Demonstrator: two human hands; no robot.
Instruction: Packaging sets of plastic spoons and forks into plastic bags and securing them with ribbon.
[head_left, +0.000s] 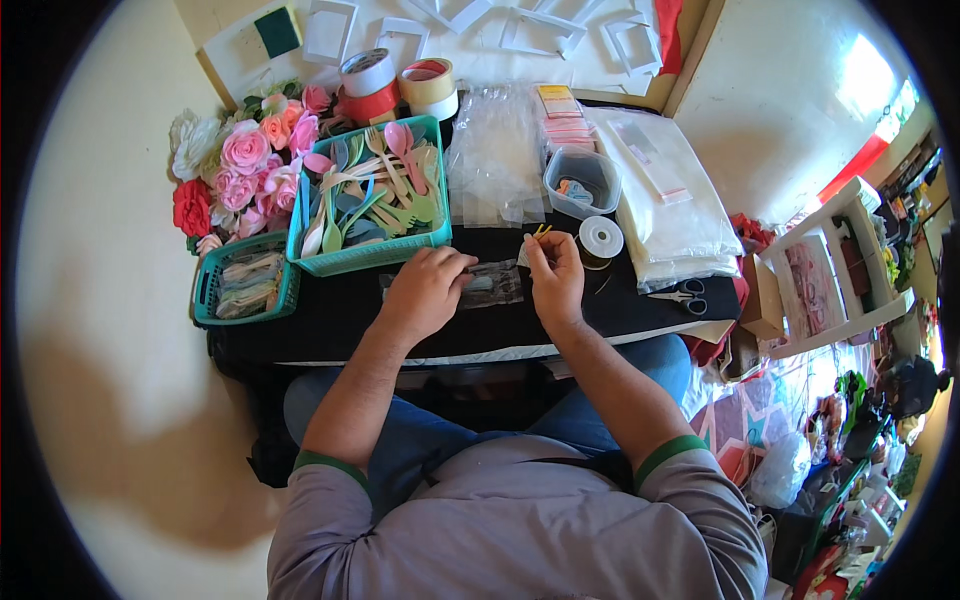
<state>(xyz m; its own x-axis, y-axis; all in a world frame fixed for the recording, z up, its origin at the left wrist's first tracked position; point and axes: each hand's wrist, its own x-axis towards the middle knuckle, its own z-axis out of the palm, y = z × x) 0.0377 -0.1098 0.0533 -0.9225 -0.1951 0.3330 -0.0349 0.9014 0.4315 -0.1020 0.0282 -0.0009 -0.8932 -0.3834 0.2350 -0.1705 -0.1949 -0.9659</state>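
Note:
My left hand rests on the left part of a clear plastic bag lying on the black table cover; something pale shows inside the bag. My right hand, just right of the bag, pinches a small pale tag or paper with thin yellow strips sticking up from the fingertips. Close to its right stands a spool with a white top flange. Beyond my left hand is a teal basket of colourful plastic spoons and forks. A small teal basket of wrapped cutlery sits to its left.
Scissors lie at the right front edge, near stacked plastic bags. A clear tub holds small items. Farther back are flat clear bags, tape rolls and artificial flowers. White frames lie at the rear.

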